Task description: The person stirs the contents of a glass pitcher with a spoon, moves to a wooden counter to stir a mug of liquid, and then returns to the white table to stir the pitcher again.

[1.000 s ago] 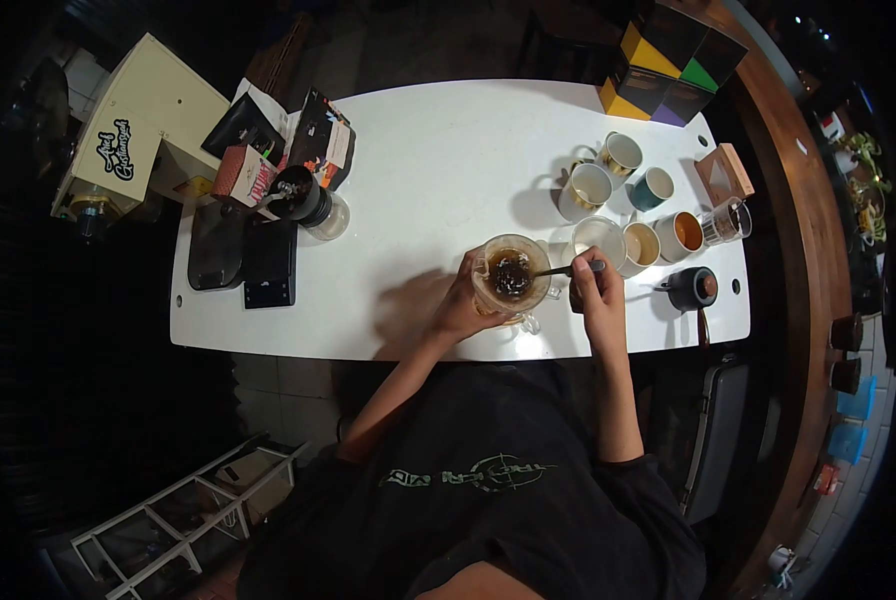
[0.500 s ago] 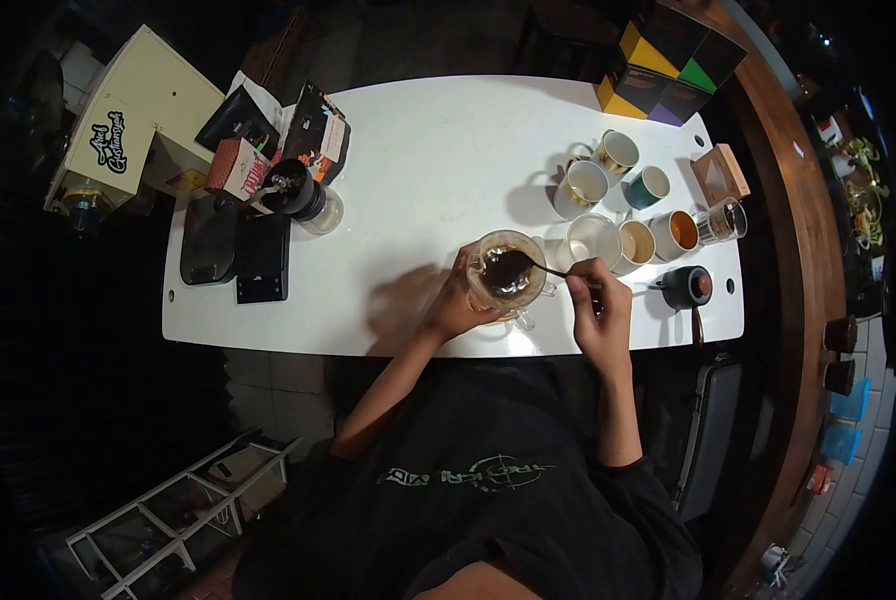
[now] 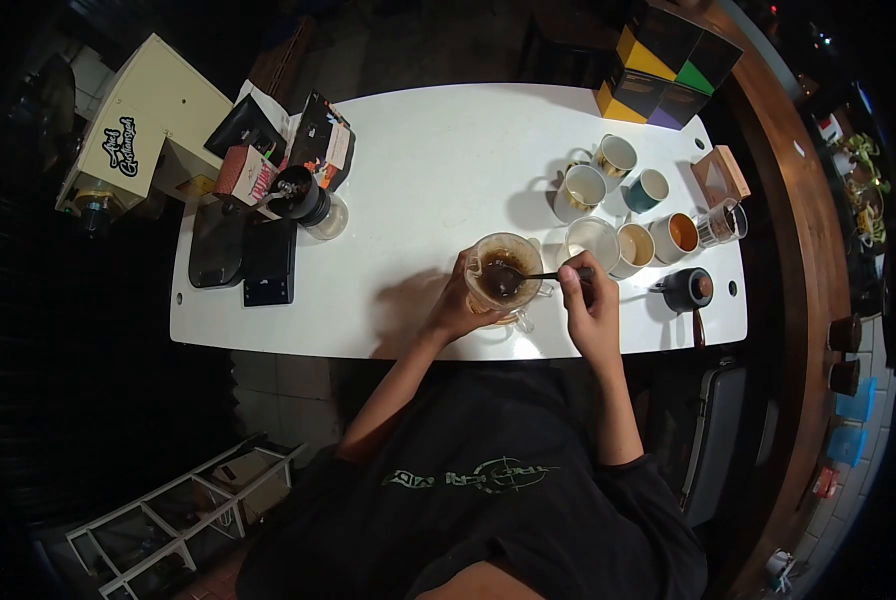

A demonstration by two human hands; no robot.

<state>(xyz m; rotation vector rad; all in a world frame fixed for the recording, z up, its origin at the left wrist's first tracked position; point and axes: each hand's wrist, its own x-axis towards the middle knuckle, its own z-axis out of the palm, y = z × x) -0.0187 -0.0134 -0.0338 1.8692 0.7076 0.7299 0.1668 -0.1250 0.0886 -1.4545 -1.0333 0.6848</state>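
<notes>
The left hand (image 3: 453, 310) is curled round the near-left side of a dripper (image 3: 526, 256), gripping it, while the right hand (image 3: 594, 308) pinches the handle of a spoon (image 3: 542, 276) between thumb and fingers. The spoon slants across the dripper's rim, its far end in the dark liquid (image 3: 498, 280) inside. The dripper is near the front edge of the white table (image 3: 428, 180), a little right of its middle, with clear glass (image 3: 520, 321) showing beneath it. Just beyond the right hand is a clear cup (image 3: 590, 238), next to a beige cup (image 3: 635, 246), an orange-lined cup (image 3: 677, 233) and a tumbler (image 3: 720, 225) in a slanting row. Behind these are a teal cup (image 3: 649, 189) and two patterned mugs (image 3: 580, 190); right of the hand sits a dark pot (image 3: 682, 291) with a brown handle. A small brown box (image 3: 720, 176) and stacked black boxes (image 3: 668, 65) line the far right. Well apart, at the table's left end, are a scale (image 3: 269, 276), a dark tray (image 3: 216, 255), a grinder (image 3: 302, 200), packets (image 3: 320, 137) and a cream machine (image 3: 143, 120).
</notes>
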